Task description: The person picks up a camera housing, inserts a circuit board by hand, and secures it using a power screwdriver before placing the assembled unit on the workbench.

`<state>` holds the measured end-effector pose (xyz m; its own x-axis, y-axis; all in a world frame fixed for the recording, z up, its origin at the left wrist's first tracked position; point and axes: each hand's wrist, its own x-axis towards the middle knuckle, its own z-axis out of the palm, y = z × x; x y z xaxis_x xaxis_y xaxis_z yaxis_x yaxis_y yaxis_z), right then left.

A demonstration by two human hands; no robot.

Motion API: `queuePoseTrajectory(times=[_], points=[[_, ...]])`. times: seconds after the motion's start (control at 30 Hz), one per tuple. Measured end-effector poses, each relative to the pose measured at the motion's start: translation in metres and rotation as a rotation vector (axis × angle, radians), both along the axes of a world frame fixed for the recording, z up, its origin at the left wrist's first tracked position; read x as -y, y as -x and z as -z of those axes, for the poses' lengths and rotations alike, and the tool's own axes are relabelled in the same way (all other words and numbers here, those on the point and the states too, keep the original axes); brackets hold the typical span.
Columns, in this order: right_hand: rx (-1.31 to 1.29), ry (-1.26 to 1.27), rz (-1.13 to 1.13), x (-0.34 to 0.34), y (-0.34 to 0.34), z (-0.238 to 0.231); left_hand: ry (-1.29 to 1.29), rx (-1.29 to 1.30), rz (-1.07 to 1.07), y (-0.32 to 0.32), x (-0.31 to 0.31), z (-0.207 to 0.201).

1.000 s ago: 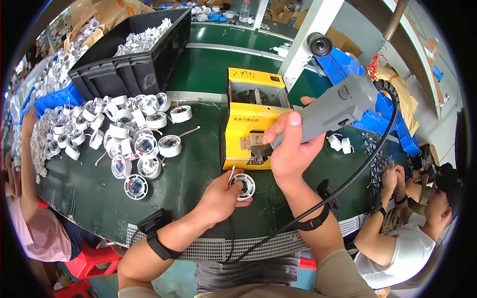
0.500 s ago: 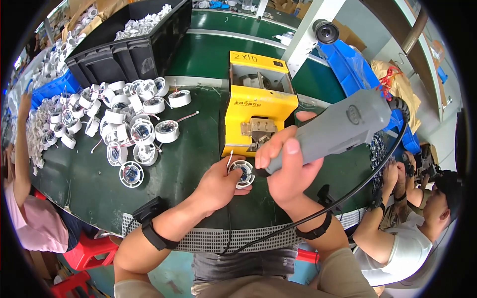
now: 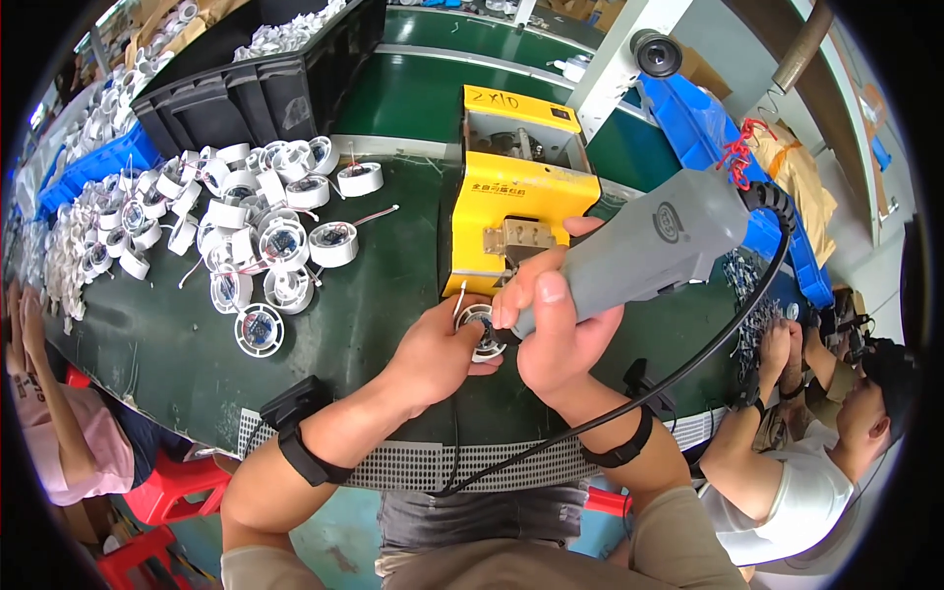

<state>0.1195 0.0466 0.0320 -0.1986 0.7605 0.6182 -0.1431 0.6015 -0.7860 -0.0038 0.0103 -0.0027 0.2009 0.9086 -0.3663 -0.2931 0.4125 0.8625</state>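
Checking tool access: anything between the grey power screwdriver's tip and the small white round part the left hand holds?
Nothing visible. The right hand holds the screwdriver with its tip right at the round part, which the left hand steadies on the green table.

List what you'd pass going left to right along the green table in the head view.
Pile of white round parts → left hand on a small round part → right hand gripping the grey power tool → loose metal bits.
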Motion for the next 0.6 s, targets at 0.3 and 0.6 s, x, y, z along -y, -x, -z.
queuePoseTrajectory(times=[0.3, 0.6], points=[[-0.022, 0.005, -0.012, -0.0003, 0.0031, 0.0024, 0.003, -0.01, -0.007, 0.0005, 0.0005, -0.0002], [-0.077, 0.085, -0.069, 0.0037, 0.0087, 0.0067, -0.014, -0.029, -0.008, 0.0032, 0.0015, 0.0028]])
